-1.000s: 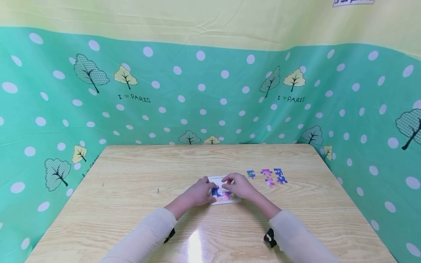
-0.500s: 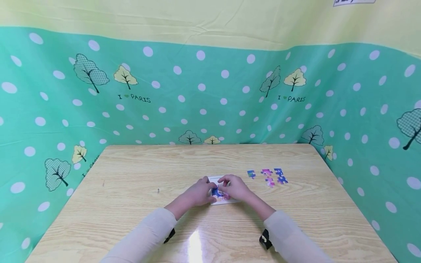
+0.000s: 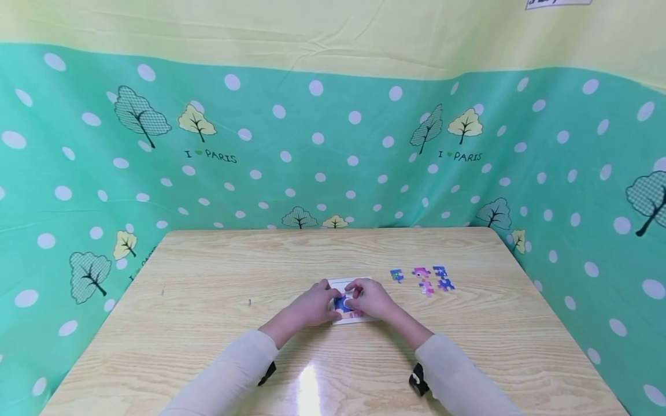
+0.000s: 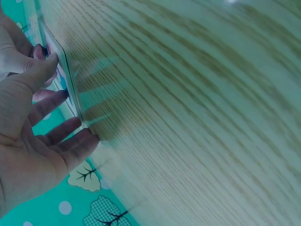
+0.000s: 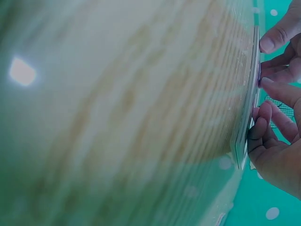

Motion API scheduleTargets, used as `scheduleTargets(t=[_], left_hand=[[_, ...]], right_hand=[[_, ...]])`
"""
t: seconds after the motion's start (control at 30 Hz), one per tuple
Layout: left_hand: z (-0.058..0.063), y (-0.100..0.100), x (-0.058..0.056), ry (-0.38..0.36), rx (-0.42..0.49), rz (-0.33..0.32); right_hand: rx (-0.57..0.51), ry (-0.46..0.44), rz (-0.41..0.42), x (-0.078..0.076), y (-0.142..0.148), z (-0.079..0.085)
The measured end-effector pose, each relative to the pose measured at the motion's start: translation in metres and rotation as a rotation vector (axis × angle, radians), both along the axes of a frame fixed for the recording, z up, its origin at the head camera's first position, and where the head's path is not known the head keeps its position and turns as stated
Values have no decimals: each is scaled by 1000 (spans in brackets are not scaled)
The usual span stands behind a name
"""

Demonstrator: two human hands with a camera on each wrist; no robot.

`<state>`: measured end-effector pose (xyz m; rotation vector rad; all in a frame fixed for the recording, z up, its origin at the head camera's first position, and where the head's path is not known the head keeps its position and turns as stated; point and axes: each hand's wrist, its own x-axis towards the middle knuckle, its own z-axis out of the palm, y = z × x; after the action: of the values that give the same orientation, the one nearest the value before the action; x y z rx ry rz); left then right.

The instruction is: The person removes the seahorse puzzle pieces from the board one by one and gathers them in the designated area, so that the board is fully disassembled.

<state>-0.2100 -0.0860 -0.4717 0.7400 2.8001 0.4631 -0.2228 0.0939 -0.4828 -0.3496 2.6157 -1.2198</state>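
Near the middle of the table lies a small white-edged puzzle tray (image 3: 340, 282), partly filled with blue and pink puzzle pieces (image 3: 341, 304). My left hand (image 3: 312, 303) rests against the tray's left side; in the left wrist view that hand (image 4: 42, 122) has its fingers fairly straight along the tray edge. Over the tray's right half, my right hand (image 3: 376, 299) bends its thumb and index finger at a puzzle piece, which the fingers mostly cover. In the right wrist view the right hand (image 5: 280, 146) has its fingers curled and its thumb tip low at the tray.
To the right of the tray lie several loose pieces: a blue-green piece (image 3: 397, 275), pink pieces (image 3: 422, 273) and dark blue pieces (image 3: 444, 278). A wood-grain table (image 3: 208, 277) carries everything. Green patterned cloth (image 3: 317, 156) hangs behind and at both sides.
My right hand has moved slightly left and toward me over the tray, its thumb now lower on the pieces. The left hand, the tray and the loose pieces stay put.
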Motion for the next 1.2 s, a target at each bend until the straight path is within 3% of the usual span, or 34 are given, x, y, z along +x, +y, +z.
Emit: scheduleTargets(t=[0.77, 1.2], left_hand=[[2, -3, -1, 6, 42, 37], [3, -3, -2, 7, 30, 44]], right_hand=[[88, 50, 12, -4, -4, -3], [103, 22, 13, -4, -5, -2]])
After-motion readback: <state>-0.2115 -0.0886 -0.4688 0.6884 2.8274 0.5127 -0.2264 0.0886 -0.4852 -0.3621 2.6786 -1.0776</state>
